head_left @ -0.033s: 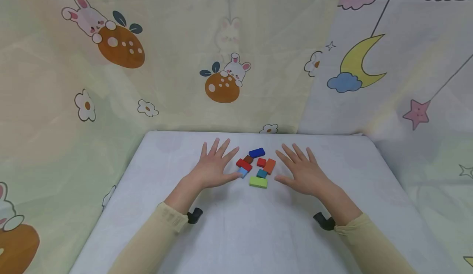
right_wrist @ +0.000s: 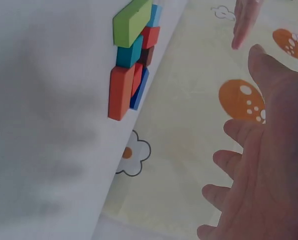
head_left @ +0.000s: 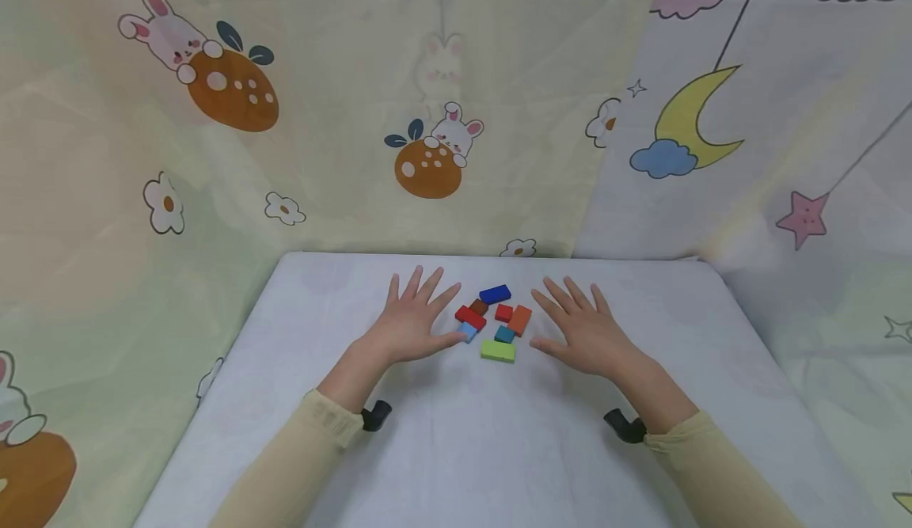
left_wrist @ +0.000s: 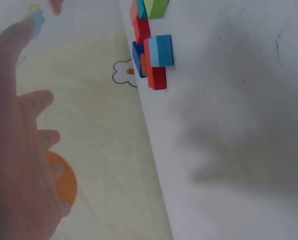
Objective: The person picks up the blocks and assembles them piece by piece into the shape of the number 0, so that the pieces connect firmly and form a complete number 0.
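Several small coloured blocks lie in a loose cluster on the white table between my hands. Farthest back is a dark blue block (head_left: 495, 294); a lime green block (head_left: 498, 351) is nearest. Between them are a brown block (head_left: 479, 307), a long red block (head_left: 470, 317), a small red block (head_left: 503, 313), an orange block (head_left: 520, 320), a teal block (head_left: 504, 334) and a light blue block (head_left: 467, 332). To their left, my left hand (head_left: 409, 328) spreads its fingers, its thumb overlapping the light blue block in the head view. My right hand (head_left: 587, 334) spreads likewise on the right. Both hold nothing.
The white table (head_left: 456, 449) has its far edge against a printed cloth backdrop (head_left: 342, 156) with rabbits, oranges, flowers and a moon. Each wrist carries a black camera mount (head_left: 376, 415) below the sleeve cuff. Soft hand shadows fall on the tabletop.
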`<state>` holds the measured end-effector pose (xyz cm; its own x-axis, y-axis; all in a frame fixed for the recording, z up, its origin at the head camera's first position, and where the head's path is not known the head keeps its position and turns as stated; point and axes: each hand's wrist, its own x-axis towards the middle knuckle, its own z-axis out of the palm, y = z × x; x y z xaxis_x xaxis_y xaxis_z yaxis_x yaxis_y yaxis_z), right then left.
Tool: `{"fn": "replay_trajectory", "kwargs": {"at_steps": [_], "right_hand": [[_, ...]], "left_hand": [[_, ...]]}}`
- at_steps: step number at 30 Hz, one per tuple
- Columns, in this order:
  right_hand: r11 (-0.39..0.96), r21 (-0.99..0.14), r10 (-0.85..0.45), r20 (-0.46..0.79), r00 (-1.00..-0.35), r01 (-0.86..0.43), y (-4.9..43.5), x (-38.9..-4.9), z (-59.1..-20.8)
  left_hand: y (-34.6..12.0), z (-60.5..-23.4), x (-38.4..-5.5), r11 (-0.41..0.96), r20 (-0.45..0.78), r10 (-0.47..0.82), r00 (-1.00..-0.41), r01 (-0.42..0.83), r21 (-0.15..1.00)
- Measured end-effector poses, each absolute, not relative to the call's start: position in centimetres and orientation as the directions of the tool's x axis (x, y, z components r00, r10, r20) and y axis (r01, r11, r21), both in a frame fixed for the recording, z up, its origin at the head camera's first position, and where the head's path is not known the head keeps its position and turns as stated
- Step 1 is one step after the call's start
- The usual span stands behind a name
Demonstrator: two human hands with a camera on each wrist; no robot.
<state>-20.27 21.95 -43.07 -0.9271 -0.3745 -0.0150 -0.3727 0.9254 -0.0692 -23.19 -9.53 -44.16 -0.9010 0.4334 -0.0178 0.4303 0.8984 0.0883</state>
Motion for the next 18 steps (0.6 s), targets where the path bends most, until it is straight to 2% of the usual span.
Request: {"fn": "replay_trajectory", "kwargs": {"at_steps": [4, 8, 13, 18], "right_hand": [[0.918, -0.137, -0.376, -0.004, -0.927, -0.372, 22.1, -20.5, -43.4], [0.897, -0.312, -0.339, -0.031, -0.94, -0.313, 22.0, -20.8, -44.4], [0.843, -0.496, -0.283, -0.081, -0.956, -0.207, 21.4, -21.2, -46.7], [0.771, -0.608, -0.287, -0.065, -0.956, -0.19, 20.4, -21.5, -49.5]], "left_hand": [[-9.6, -45.3, -23.3, 0.882, 0.01, 0.445, -0.896, 0.44, 0.171], [-9.2, -47.2, -23.3, 0.83, 0.026, 0.436, -0.9, 0.413, 0.375], [-7.8, -49.4, -22.6, 0.723, -0.034, 0.422, -0.906, 0.314, 0.615], [-6.4, -51.8, -22.0, 0.656, -0.035, 0.434, -0.9, 0.29, 0.697]]}}
